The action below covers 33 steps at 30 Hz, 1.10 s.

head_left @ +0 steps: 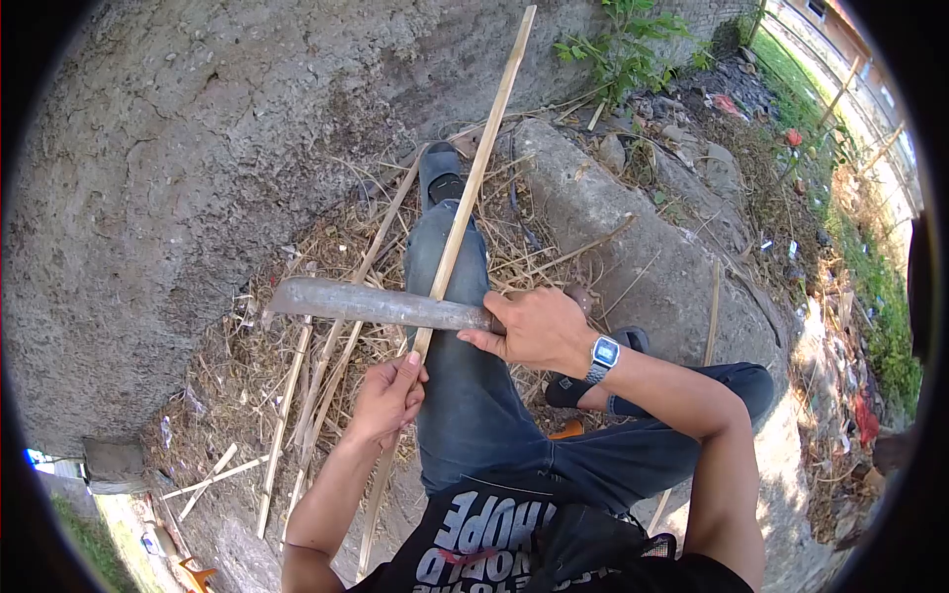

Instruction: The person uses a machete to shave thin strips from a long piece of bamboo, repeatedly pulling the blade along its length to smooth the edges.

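Observation:
My right hand (542, 326) is wrapped round the handle of a machete, with a watch on the wrist. The machete's broad, worn blade (371, 302) points left and lies across a long pale wooden strip (481, 158). Pinched round the strip just below the blade is my left hand (388, 395). The strip slants up and to the right over my outstretched leg (445, 262), and its lower part runs past my left hand. Most of the machete's handle is hidden in my right hand.
More strips (287, 425) lie on the littered ground at the left. A rough wall (198, 188) rises at the upper left. A large rock (633, 247) is right of my leg. A green plant (628, 44) grows at the top; orange objects lie near my thigh and at the lower left.

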### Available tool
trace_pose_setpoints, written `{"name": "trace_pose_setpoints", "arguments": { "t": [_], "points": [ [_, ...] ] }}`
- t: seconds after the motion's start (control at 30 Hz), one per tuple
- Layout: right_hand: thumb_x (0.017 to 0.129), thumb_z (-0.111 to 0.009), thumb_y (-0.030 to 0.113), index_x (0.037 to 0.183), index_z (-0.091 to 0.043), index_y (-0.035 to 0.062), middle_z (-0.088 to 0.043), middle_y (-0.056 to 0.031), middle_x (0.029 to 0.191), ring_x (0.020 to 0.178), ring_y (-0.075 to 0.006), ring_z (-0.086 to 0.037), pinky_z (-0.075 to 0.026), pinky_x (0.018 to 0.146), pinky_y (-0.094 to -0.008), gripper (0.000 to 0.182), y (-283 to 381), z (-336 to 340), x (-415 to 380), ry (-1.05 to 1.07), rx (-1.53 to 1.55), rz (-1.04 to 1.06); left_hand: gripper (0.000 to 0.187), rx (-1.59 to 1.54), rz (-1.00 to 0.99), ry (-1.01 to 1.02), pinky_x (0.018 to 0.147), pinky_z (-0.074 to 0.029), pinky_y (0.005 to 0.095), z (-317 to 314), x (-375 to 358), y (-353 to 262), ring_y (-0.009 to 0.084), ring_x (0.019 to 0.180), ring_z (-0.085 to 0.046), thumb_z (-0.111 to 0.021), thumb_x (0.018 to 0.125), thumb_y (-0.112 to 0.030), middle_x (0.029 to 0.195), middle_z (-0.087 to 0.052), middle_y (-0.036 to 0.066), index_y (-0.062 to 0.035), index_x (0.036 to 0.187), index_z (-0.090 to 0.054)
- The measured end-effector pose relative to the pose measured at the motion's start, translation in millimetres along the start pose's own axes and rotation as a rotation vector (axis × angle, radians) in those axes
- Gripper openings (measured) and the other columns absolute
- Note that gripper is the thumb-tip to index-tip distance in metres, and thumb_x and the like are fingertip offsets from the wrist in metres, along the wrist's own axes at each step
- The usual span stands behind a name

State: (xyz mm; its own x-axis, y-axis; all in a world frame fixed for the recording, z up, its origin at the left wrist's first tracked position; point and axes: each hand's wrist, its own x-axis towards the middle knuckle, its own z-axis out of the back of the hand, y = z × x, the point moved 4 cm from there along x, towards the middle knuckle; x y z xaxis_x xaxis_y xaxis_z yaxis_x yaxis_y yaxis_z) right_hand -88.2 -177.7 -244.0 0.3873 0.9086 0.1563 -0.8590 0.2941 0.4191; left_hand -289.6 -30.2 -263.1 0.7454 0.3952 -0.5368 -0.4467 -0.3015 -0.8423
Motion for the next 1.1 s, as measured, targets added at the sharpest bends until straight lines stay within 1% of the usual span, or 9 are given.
{"name": "trace_pose_setpoints", "arguments": {
  "t": [0.07, 0.27, 0.47, 0.6, 0.7, 0.87, 0.93, 1.0, 1.1],
  "points": [
    [0.098, -0.049, 0.075, 0.091, -0.066, 0.0068, -0.066, -0.0169, 0.062, 0.059, -0.0379, -0.071, -0.055, 0.054, -0.0501, 0.070, 7.2, 2.8, -3.4, 0.073, 0.017, -0.014, 0.045, -0.012, 0.019, 0.013, 0.037, -0.025, 0.0243, -4.5, -0.8, 3.6, 0.0054, 0.040, -0.035, -0.053, 0.112, -0.043, 0.058, -0.043, -0.003, -0.0033, 0.092, -0.057],
    [0.099, -0.055, 0.069, 0.087, -0.064, 0.0063, -0.063, -0.0166, 0.059, 0.061, -0.0424, -0.068, -0.054, 0.056, -0.0526, 0.064, -36.6, 34.3, 36.3, -0.118, -0.016, -0.156, 0.045, -0.041, 0.033, 0.019, 0.037, -0.025, 0.0248, -4.2, -9.9, 4.7, 0.0057, 0.040, -0.034, -0.055, 0.111, -0.044, 0.057, -0.041, -0.003, -0.0033, 0.092, -0.057],
    [0.097, -0.053, 0.073, 0.092, -0.068, 0.0058, -0.065, -0.0172, 0.061, 0.060, -0.0414, -0.068, -0.055, 0.057, -0.0535, 0.069, -0.3, 19.2, 5.5, 0.044, -0.116, 0.075, 0.042, -0.025, 0.029, 0.038, 0.037, -0.023, 0.0243, 1.9, -14.5, -0.6, 0.0063, 0.039, -0.030, -0.057, 0.110, -0.042, 0.055, -0.037, -0.004, -0.0041, 0.092, -0.056],
    [0.100, -0.052, 0.069, 0.088, -0.069, 0.0030, -0.069, -0.0200, 0.067, 0.067, -0.0404, -0.072, -0.058, 0.063, -0.0530, 0.069, -105.4, 62.7, 53.8, -0.220, -0.071, -0.326, 0.040, 0.018, 0.062, 0.058, 0.036, -0.022, 0.0242, 22.0, -45.4, 15.7, 0.0060, 0.039, -0.031, -0.056, 0.111, -0.039, 0.055, -0.037, -0.003, -0.0026, 0.094, -0.058],
    [0.100, -0.053, 0.068, 0.086, -0.070, 0.0029, -0.069, -0.0213, 0.069, 0.068, -0.0413, -0.072, -0.057, 0.063, -0.0543, 0.068, -93.1, 64.2, 59.3, -0.170, -0.024, -0.299, 0.041, 0.045, 0.068, 0.055, 0.036, -0.023, 0.0246, 18.5, -45.2, 7.0, 0.0064, 0.039, -0.032, -0.055, 0.112, -0.039, 0.055, -0.038, -0.003, -0.0012, 0.097, -0.059],
    [0.099, -0.043, 0.077, 0.093, -0.067, 0.0081, -0.067, -0.0167, 0.063, 0.065, -0.0386, -0.072, -0.060, 0.062, -0.0499, 0.073, -6.1, 16.5, 10.6, 0.206, -0.096, 0.046, 0.041, 0.077, 0.034, 0.103, 0.036, -0.023, 0.0250, 28.1, -34.3, 9.4, 0.0068, 0.038, -0.032, -0.053, 0.112, -0.039, 0.056, -0.039, -0.002, 0.0006, 0.101, -0.058],
    [0.100, -0.045, 0.076, 0.095, -0.067, 0.0090, -0.066, -0.0162, 0.062, 0.064, -0.0385, -0.072, -0.059, 0.060, -0.0496, 0.071, -29.8, 19.3, 13.0, 0.065, -0.168, 0.056, 0.040, 0.086, 0.064, 0.108, 0.036, -0.022, 0.0248, 46.1, -44.6, 22.9, 0.0069, 0.038, -0.032, -0.055, 0.111, -0.038, 0.055, -0.039, -0.002, 0.0005, 0.101, -0.059],
    [0.100, -0.051, 0.072, 0.093, -0.066, 0.0055, -0.064, -0.0183, 0.063, 0.064, -0.0394, -0.070, -0.055, 0.060, -0.0513, 0.068, -105.2, 48.6, 35.7, -0.237, -0.132, -0.134, 0.035, 0.057, 0.095, 0.115, 0.038, -0.024, 0.0239, 64.4, -56.5, 33.7, 0.0063, 0.041, -0.033, -0.054, 0.112, -0.033, 0.056, -0.042, -0.002, 0.0000, 0.102, -0.060],
    [0.103, -0.047, 0.069, 0.080, -0.070, -0.0034, -0.069, -0.0266, 0.073, 0.075, -0.0475, -0.070, -0.055, 0.074, -0.0543, 0.080, -246.2, 102.0, 61.7, -0.393, -0.029, -0.575, 0.033, 0.035, 0.110, 0.084, 0.038, -0.024, 0.0242, 68.4, -73.9, 35.7, 0.0068, 0.042, -0.032, -0.055, 0.112, -0.030, 0.057, -0.042, -0.001, 0.0003, 0.102, -0.061]
  ]
}}
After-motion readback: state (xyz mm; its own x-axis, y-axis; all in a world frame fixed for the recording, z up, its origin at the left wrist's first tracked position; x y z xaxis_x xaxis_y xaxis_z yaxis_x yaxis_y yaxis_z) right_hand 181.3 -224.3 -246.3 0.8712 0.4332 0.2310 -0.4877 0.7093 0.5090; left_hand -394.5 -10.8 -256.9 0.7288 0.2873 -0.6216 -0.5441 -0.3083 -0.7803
